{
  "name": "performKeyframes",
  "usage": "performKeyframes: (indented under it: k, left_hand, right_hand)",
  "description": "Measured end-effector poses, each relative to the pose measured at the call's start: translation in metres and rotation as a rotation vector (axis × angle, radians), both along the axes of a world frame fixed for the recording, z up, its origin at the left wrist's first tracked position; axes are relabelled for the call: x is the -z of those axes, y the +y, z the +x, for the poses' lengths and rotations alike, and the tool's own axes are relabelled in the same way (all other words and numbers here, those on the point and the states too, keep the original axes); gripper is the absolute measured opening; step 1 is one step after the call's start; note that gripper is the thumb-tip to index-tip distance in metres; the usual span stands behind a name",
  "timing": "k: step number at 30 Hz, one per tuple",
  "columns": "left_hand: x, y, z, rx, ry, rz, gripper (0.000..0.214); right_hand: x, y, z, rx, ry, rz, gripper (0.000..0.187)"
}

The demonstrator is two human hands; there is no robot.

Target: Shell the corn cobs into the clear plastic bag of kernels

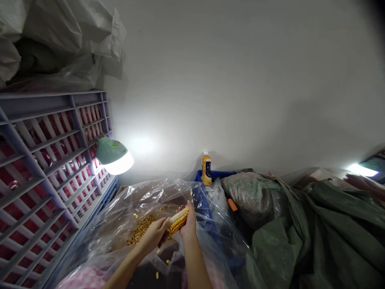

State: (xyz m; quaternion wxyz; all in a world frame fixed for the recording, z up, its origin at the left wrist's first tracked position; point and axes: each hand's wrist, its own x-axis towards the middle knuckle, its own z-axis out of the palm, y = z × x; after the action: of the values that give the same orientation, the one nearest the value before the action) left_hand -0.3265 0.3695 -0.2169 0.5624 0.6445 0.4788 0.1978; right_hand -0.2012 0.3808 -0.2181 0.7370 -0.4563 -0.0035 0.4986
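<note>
A yellow corn cob [178,222] is held slantwise between my two hands, with a pale strip bare of kernels along its upper side. My right hand [189,221] wraps round its far right end. At the lower left end, my left hand [159,232] is closed on the cob, its fingertips partly hidden behind it. Below them, loose corn kernels [140,230] lie heaped in a clear plastic sheet [116,214] that lines a container. A few single kernels [168,261] show beneath the hands, nearer to me.
A lit lamp [114,154] hangs on the purple plastic crate [45,172] at left. Behind the sheet, a yellow bottle [206,168] stands by a blue bin [221,174]. Right of it are a filled bag [252,196], an orange handle [232,204] and dark green cloth [333,233].
</note>
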Motion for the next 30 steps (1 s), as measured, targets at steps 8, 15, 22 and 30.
performKeyframes:
  k: [8,15,22,30]
  left_hand:
    - [-0.017,0.0,-0.005,0.088,0.161,0.255,0.05]
    - [-0.007,-0.01,0.005,0.124,0.312,0.418,0.044]
    - [-0.003,0.002,-0.001,0.048,0.131,0.283,0.056]
    - [0.003,-0.003,0.007,0.11,0.157,0.243,0.058]
  right_hand:
    - [-0.001,0.0,0.002,0.016,0.104,-0.062,0.025]
    - [0.003,-0.003,-0.003,0.025,0.119,-0.109,0.022]
    - [0.003,-0.005,-0.008,0.032,0.126,-0.12,0.018]
    - [0.011,-0.005,-0.015,0.001,0.064,-0.124,0.018]
